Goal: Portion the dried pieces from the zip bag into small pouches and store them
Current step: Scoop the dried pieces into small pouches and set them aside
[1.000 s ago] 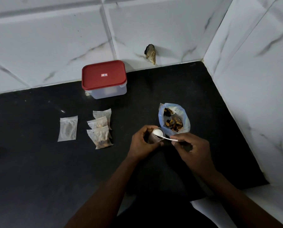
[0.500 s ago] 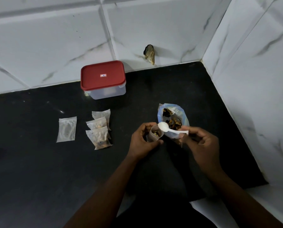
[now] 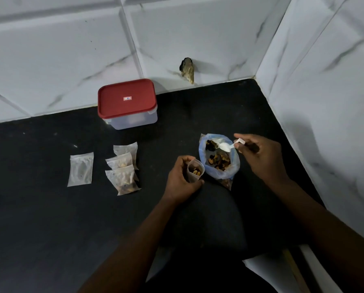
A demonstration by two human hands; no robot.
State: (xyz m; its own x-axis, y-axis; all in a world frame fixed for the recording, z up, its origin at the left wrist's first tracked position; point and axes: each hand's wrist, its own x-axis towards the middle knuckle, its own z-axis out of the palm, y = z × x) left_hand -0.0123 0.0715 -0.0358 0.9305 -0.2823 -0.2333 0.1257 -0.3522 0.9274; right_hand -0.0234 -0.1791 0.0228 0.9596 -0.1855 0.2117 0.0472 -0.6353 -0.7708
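Note:
An open zip bag (image 3: 219, 172) with a blue rim stands on the black counter, holding dark and orange dried pieces (image 3: 219, 162). My right hand (image 3: 259, 157) pinches the handle of a white plastic spoon (image 3: 227, 146), whose bowl dips into the bag's far side. Just left of the bag, my left hand (image 3: 180, 180) grips a small clear pouch (image 3: 195, 171), held open and upright with a few pieces inside. Three filled pouches (image 3: 123, 168) lie overlapping farther left.
A flat pouch (image 3: 80, 169) lies alone left of the filled ones. A clear box with a red lid (image 3: 127, 102) stands shut against the back wall. White marble tile walls close the back and right. A chipped hole (image 3: 187, 69) marks the back wall.
My right hand has carried the spoon from over the small pouch back and to the right, into the zip bag. The left hand keeps holding the pouch, which now shows pieces inside.

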